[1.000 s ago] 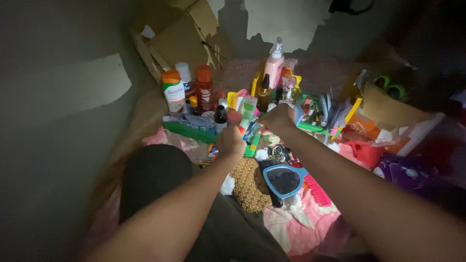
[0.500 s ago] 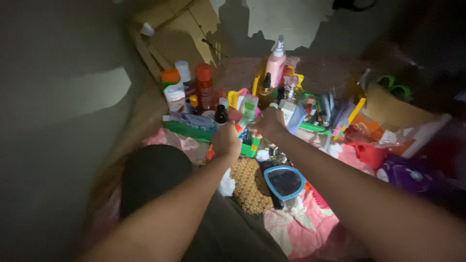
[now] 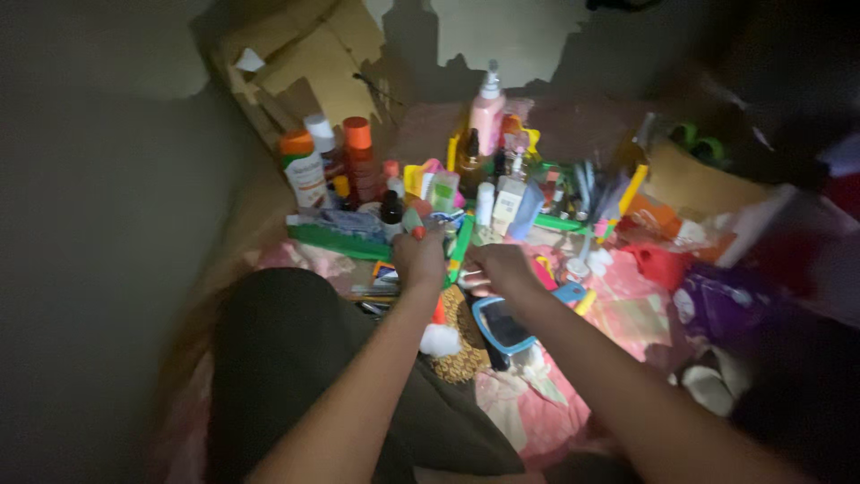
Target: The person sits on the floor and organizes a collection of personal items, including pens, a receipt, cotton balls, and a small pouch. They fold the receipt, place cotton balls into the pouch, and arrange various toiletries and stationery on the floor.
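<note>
Dim floor clutter surrounds me: my left hand (image 3: 419,260) is clenched on a small red-tipped tube (image 3: 415,229) beside the green tray (image 3: 333,240), my right hand (image 3: 502,267) curled, contents unclear; I should grip firmly, moving slowly.

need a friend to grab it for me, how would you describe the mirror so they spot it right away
Start at the pink cloth on the floor, in front of the row of bottles. The mirror lies just below the right hand, beside a brown patterned pouch. It is the only flat thing with dark glass in a blue frame.
</note>
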